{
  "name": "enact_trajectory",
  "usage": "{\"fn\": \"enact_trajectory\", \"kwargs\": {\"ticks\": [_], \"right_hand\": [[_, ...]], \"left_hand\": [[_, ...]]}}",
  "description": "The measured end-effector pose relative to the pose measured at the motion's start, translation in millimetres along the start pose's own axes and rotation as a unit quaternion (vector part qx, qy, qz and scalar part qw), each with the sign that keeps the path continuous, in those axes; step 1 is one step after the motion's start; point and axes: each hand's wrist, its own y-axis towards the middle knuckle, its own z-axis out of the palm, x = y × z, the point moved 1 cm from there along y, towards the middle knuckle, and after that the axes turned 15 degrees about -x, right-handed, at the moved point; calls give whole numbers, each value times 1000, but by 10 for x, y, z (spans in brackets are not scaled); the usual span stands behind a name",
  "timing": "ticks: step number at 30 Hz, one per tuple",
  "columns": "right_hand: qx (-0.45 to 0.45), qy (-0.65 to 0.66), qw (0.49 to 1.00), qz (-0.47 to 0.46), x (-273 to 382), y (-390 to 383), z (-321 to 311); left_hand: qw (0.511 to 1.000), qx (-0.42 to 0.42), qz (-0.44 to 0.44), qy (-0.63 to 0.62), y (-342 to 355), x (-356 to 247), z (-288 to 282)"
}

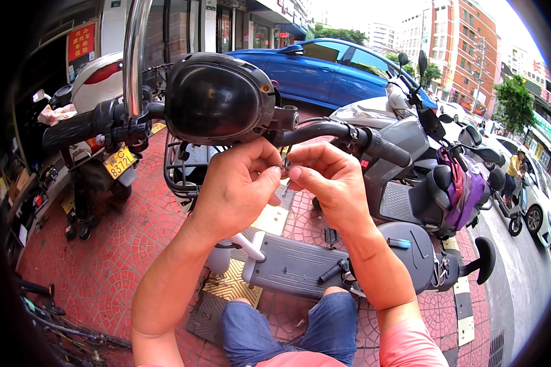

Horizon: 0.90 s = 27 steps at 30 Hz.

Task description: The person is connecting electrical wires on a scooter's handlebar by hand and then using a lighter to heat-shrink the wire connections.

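Stay steady over the big grey scooter, close to the shiny black shell on its handlebar. Left hand mostly closed, fingertips bent into a pinch; right hand mostly closed too, tips nearly touching the left ones. Squeeze softly, go slow, and watch closely to stop any drop. In between those tips, on the near side of the handlebar, a tiny bit: dark, small, and mostly hidden by fingers. Cannot tell its full shape, nor whether held by one hand or by both.
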Motion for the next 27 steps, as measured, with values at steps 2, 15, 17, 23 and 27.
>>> {"fn": "enact_trajectory", "kwargs": {"ticks": [2, 15, 17, 23, 27], "right_hand": [[1, 4, 1000, -1, 0, -5, 12], [-6, -27, 999, -24, 15, -30, 41], [-6, -20, 999, -24, 5, -34, 42], [4, -20, 999, -39, 23, -52, 60], [16, -3, 998, -55, -27, -38, 70]], "left_hand": [[1000, 2, 5, -1, 0, 15, 0], [999, -9, 37, 12, 0, 52, 18], [999, -9, 46, 17, 2, 56, 18], [999, -19, 26, 24, -2, 36, 39], [1000, -18, 18, 15, 3, 38, 16]]}}
